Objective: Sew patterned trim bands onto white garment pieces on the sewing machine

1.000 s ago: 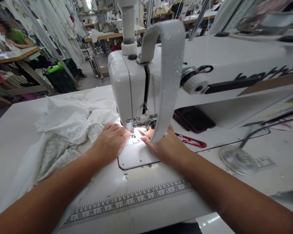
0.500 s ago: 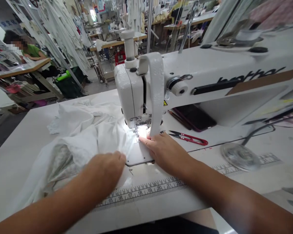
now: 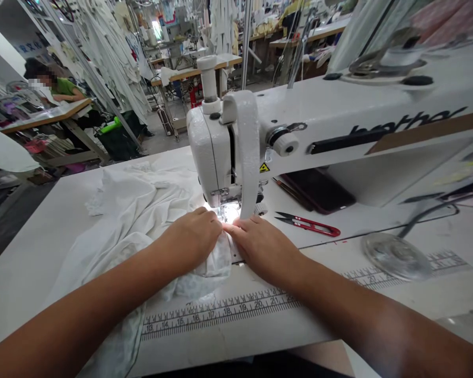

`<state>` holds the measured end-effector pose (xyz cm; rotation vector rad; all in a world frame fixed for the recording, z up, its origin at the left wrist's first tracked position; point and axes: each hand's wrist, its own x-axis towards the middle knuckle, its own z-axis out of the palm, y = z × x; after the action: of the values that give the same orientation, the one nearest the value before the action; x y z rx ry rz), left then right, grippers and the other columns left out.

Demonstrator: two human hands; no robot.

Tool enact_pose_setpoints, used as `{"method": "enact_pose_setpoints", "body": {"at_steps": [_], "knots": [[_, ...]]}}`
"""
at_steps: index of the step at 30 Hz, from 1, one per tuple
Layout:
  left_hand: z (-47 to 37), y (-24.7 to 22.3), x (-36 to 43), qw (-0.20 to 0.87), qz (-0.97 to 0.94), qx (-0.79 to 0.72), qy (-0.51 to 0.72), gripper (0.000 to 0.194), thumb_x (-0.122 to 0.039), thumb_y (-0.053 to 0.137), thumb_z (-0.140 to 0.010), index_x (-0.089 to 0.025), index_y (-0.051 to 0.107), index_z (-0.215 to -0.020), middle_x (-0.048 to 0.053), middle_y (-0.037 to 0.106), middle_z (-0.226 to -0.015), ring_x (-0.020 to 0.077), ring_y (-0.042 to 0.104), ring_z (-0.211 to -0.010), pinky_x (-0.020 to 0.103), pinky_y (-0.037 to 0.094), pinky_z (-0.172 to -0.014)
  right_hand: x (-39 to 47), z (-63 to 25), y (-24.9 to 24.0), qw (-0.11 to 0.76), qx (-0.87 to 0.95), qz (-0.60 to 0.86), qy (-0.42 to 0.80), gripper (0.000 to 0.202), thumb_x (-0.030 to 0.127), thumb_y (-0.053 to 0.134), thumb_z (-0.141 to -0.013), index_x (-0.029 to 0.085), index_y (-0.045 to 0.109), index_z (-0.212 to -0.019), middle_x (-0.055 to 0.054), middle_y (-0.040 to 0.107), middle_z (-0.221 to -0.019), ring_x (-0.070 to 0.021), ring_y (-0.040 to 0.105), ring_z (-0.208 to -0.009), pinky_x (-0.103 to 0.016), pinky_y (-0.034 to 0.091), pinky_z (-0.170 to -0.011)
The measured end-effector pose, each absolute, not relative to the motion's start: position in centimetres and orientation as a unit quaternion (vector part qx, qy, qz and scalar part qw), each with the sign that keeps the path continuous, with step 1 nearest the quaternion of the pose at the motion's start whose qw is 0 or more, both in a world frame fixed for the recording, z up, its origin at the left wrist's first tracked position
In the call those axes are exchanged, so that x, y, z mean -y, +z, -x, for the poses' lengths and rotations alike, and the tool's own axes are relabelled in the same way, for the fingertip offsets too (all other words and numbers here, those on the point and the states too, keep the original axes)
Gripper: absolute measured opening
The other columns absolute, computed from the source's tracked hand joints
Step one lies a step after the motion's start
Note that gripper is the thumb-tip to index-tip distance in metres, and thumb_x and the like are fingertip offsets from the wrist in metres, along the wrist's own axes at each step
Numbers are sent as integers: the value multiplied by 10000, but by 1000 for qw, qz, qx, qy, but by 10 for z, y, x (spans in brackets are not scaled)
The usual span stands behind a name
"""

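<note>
White fabric [image 3: 137,205] with a faint pale pattern lies bunched on the table to the left of the sewing machine [image 3: 215,152] and drapes over the front edge. My left hand [image 3: 195,236] is closed on the fabric, its fingertips just in front of the lit needle area. Close beside it, my right hand [image 3: 266,247] reaches in from the right. Its index finger points toward the presser foot [image 3: 224,212] and touches the cloth edge near my left fingertips. The other right fingers curl beneath, and I cannot make out what they hold.
Red-handled thread snips [image 3: 309,224] lie right of the needle, with a dark phone [image 3: 319,190] behind them under the machine arm. A printed ruler [image 3: 220,314] runs along the front edge. A clear round dish-like thing [image 3: 396,254] sits at right. Another person [image 3: 59,86] works at a far-left table.
My left hand has moved forward and right to the needle area, drawing the fabric with it over the machine's plate. My right hand has stayed nearly in place. The view has shifted slightly.
</note>
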<state>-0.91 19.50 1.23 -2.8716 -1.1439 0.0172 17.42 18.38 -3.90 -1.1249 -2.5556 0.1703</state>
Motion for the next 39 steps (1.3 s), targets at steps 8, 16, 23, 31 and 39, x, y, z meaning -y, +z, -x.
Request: {"method": "enact_pose_setpoints", "body": {"at_steps": [8, 16, 23, 31, 39], "knots": [[22, -32, -192, 60, 929, 344, -120, 180, -68, 458, -887, -120, 609, -970, 73, 650, -959, 184, 554, -874, 340, 487, -835, -182, -177, -38, 157, 907, 386, 63, 272, 20, 493, -835, 153, 639, -1023, -36, 621, -847, -168, 501, -739, -302, 344, -657], [13, -35, -186, 71, 918, 372, -120, 189, -41, 439, -856, -116, 605, -804, 57, 568, -741, 186, 515, -736, 321, 492, -712, -181, -180, -40, 158, 907, 385, 68, 329, 19, 495, -832, 153, 630, -1100, -48, 615, -848, -190, 514, -756, -312, 345, -649], [15, -35, -188, 66, 920, 357, -144, 214, -61, 415, -882, -124, 619, -868, 39, 556, -697, 185, 524, -741, 318, 492, -704, -183, -178, -32, 160, 891, 414, 96, 235, 59, 495, -857, 168, 654, -991, -20, 610, -780, -166, 488, -717, -291, 328, -619], [17, -30, -184, 44, 918, 367, -142, 207, -71, 422, -893, -114, 624, -879, 45, 564, -734, 185, 526, -775, 331, 502, -741, -184, -180, -31, 159, 892, 417, 74, 378, -11, 477, -798, 184, 646, -1074, -45, 630, -868, -171, 476, -718, -287, 279, -572], [14, -27, -196, 30, 914, 389, -111, 155, -101, 465, -896, -131, 616, -914, 73, 619, -908, 214, 536, -894, 369, 472, -842, -185, -179, -31, 105, 921, 375, 19, 383, 6, 471, -798, 172, 620, -1110, -40, 563, -823, -158, 441, -672, -293, 237, -547]]}}
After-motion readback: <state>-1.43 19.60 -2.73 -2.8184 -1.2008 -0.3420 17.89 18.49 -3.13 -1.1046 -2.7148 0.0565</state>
